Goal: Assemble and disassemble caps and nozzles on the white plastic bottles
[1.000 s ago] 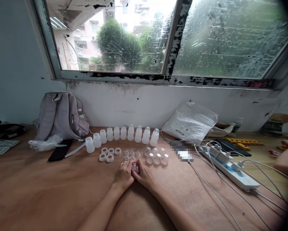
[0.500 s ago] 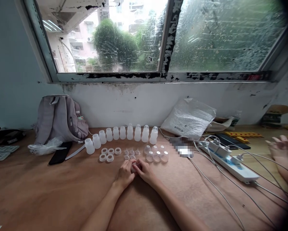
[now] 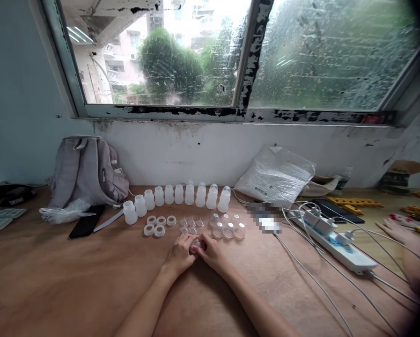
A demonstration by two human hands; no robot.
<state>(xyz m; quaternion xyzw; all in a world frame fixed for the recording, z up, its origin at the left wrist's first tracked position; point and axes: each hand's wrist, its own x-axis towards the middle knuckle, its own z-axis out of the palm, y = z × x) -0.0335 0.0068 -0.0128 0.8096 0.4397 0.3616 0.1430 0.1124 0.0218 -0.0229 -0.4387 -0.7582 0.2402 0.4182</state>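
My left hand (image 3: 182, 250) and my right hand (image 3: 209, 248) meet at the middle of the table, fingers closed round a small clear round baby-bottle part (image 3: 195, 244). Fingers cover much of it, so its exact kind is unclear. Just beyond lie several clear nipples (image 3: 192, 223). To their left are several whitish screw rings (image 3: 159, 230), and to their right stand several clear domed caps (image 3: 228, 227). A curved row of frosted baby bottles (image 3: 150, 199) runs behind; those at its right end wear clear caps.
A grey backpack (image 3: 85, 168), a plastic bag (image 3: 65, 213) and a black phone (image 3: 86, 222) are at left. A bubble-wrap pouch (image 3: 276, 175), a white power strip (image 3: 350, 255) and trailing cables are at right. Another person's hand (image 3: 402, 238) rests at far right.
Both my hands stay together on the small part, their fingers shifting slightly around it. The other person's hand at far right has moved lower. The view has tilted a little.
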